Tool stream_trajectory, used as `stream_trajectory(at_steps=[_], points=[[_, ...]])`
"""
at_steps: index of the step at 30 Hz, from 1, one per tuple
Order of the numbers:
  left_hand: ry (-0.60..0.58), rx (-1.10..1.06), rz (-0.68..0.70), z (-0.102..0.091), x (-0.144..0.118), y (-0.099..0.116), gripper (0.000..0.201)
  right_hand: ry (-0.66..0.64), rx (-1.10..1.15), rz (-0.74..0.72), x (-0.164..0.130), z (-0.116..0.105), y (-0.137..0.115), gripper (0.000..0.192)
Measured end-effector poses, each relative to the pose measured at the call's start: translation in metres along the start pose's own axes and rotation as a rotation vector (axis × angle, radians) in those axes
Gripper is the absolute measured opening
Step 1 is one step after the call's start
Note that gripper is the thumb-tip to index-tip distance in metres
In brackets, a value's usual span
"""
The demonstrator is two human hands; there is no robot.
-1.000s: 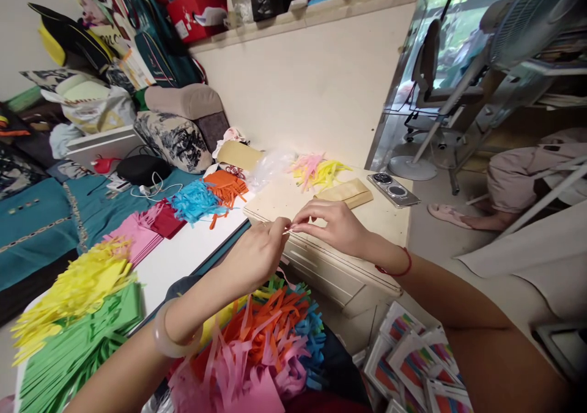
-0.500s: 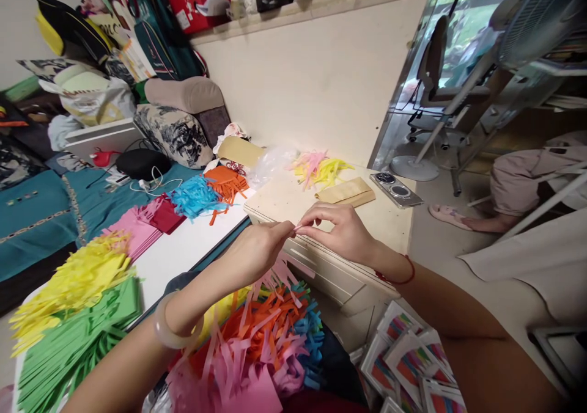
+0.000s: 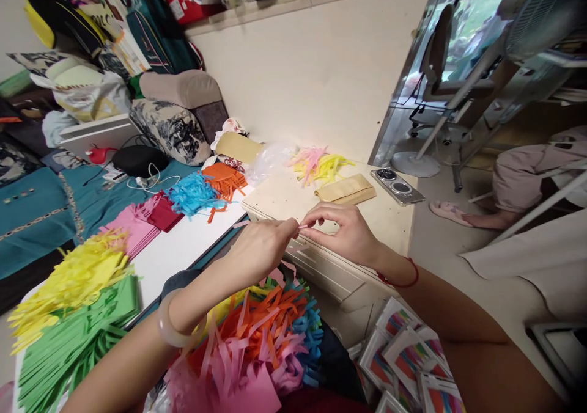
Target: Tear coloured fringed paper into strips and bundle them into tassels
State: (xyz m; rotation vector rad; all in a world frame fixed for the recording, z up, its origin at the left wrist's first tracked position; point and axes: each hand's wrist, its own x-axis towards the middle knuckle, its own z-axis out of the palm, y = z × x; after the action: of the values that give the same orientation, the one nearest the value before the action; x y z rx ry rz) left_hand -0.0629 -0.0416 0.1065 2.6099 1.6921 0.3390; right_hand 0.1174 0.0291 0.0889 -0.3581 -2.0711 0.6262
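A heap of fringed coloured paper point(image 3: 261, 346) is seen directly beneath the hands, near the body. Above it, over the near edge of the pale worktop point(image 3: 284, 196), the left hand point(image 3: 257, 251) and right hand point(image 3: 346, 233) are brought together, fingertips pinched on a thin pink paper strip point(image 3: 303, 226), held crosswise between them, equally near to both.

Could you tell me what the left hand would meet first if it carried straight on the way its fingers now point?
The left hand points right, at the right hand, whose fingertips it nearly touches around a thin pink paper strip. It would most likely meet those fingers first.
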Motion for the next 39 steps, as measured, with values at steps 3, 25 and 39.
stream_trajectory(at_steps=[3,25,39], points=[[-0.057,0.061,-0.024,-0.003,0.002,0.005,0.024,0.014,0.029,-0.004,-0.001,0.002,0.001,0.007],[0.152,-0.222,-0.092,0.012,0.023,-0.025,0.03,-0.106,-0.23,-0.189,0.029,0.004,0.038,0.021],[0.215,-0.158,-0.265,0.015,-0.027,-0.078,0.049,-0.126,-0.848,0.44,0.122,-0.069,0.163,0.028]])
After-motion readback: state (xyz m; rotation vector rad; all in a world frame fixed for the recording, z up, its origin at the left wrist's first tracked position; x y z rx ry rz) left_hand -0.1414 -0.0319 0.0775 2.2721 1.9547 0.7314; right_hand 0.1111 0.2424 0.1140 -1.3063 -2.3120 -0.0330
